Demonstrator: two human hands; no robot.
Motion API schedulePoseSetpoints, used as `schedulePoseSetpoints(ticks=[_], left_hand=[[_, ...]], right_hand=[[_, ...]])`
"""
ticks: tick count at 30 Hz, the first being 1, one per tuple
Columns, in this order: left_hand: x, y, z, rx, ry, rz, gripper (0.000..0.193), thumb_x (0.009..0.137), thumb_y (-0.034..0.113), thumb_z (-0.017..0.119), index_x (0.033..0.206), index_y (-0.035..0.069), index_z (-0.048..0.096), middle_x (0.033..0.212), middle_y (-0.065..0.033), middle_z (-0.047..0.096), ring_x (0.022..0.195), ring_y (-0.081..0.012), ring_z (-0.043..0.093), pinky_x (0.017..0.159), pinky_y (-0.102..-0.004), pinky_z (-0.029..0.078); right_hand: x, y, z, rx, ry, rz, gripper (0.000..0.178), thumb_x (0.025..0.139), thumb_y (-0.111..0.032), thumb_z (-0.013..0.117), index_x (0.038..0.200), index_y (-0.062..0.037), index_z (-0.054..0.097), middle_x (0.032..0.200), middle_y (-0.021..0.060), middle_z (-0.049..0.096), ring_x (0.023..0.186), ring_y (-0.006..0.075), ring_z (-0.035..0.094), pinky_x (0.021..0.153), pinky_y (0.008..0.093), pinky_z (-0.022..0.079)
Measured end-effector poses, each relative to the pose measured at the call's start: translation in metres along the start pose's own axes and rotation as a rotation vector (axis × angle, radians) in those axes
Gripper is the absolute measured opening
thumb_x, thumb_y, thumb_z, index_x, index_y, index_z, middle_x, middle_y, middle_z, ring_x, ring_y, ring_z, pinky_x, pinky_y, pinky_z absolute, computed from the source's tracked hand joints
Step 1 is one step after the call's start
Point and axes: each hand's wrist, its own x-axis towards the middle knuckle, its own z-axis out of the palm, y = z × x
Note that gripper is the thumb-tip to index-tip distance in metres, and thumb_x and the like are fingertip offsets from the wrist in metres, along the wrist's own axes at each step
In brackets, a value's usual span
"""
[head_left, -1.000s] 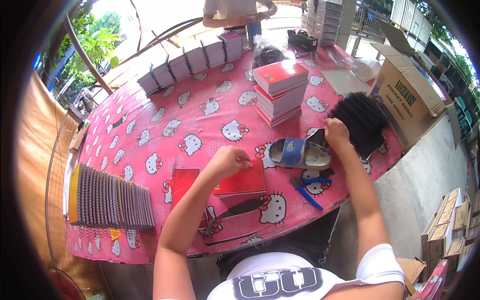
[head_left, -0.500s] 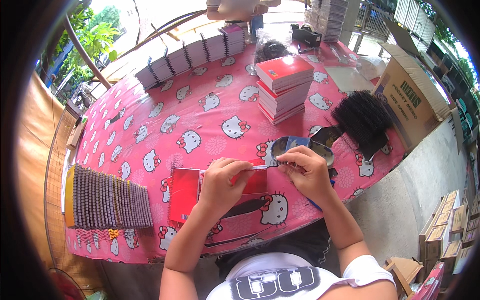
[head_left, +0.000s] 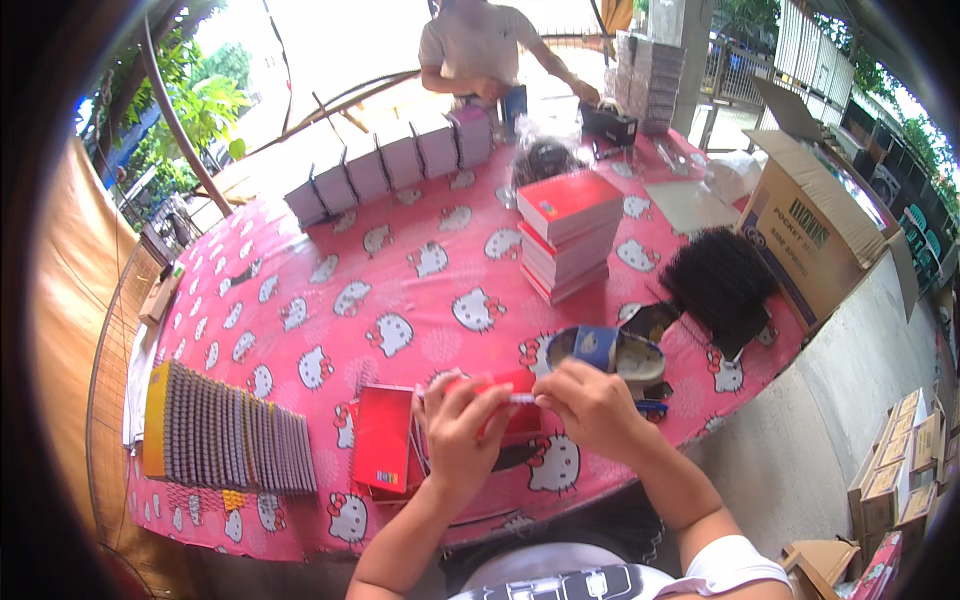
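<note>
A small red notebook is held over the near side of the table, its edge raised between my hands. My left hand grips it with fingers closed round its left part. My right hand is pinched at the right end of its pale edge; whether a wire is in the fingertips is too small to tell. Beside my left hand lie several red notebooks. A blue and tan slipper-like item rests just beyond my right hand. Under the held notebook, a dark object is partly hidden.
A pink cat-print cloth covers the table. Around it stand a red notebook stack, black spiral coils, a cardboard box, bound notebooks and a far row of notebooks. Across the table, a person reaches toward a black tape dispenser.
The view has tilted up, showing more of the person opposite, whose arm now extends to the tape dispenser. My hands remain at the red notebook, my right fingertips still at its end.
</note>
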Motion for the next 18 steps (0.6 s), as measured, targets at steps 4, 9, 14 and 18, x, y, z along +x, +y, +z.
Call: schedulePoseSetpoints(ticks=[4, 9, 14, 18], left_hand=[[0.005, -0.002, -0.007, -0.076, -0.056, 0.019, 0.021, 0.068, 0.017, 0.080, 0.087, 0.017, 0.074, 0.083, 0.0020, 0.066, 0.085, -0.0174, 0.056, 0.080, -0.0344, 0.038], [0.001, -0.006, -0.004, -0.059, -0.062, 0.012, 0.019, 0.073, 0.021, 0.078, 0.092, 0.022, 0.075, 0.082, 0.0056, 0.063, 0.086, -0.0145, 0.056, 0.083, -0.0390, 0.034], [-0.002, -0.009, 0.001, -0.130, -0.038, -0.007, 0.021, 0.075, 0.023, 0.077, 0.095, 0.024, 0.075, 0.089, 0.0057, 0.064, 0.093, -0.0145, 0.057, 0.086, -0.0416, 0.032], [-0.002, -0.007, 0.001, -0.122, -0.028, -0.016, 0.022, 0.074, 0.023, 0.077, 0.095, 0.024, 0.075, 0.089, 0.0057, 0.064, 0.092, -0.0146, 0.057, 0.084, -0.0399, 0.032]], right_hand=[[-0.001, -0.009, 0.005, -0.054, -0.002, 0.005, 0.017, 0.080, -0.018, 0.071, 0.090, -0.0084, 0.062, 0.081, 0.0075, 0.057, 0.072, 0.0270, 0.062, 0.056, 0.0375, 0.050], [0.005, -0.013, 0.011, -0.108, 0.048, 0.001, 0.016, 0.081, -0.020, 0.069, 0.085, -0.0077, 0.059, 0.078, 0.0072, 0.056, 0.072, 0.0259, 0.060, 0.056, 0.0365, 0.049], [0.004, -0.014, 0.009, -0.059, 0.041, -0.022, 0.015, 0.076, -0.013, 0.072, 0.084, -0.0061, 0.062, 0.078, 0.0078, 0.057, 0.072, 0.0265, 0.059, 0.059, 0.0363, 0.049], [0.003, -0.013, 0.020, -0.064, 0.164, -0.020, 0.012, 0.073, -0.010, 0.074, 0.079, -0.0057, 0.064, 0.074, 0.0072, 0.057, 0.069, 0.0263, 0.059, 0.059, 0.0366, 0.048]])
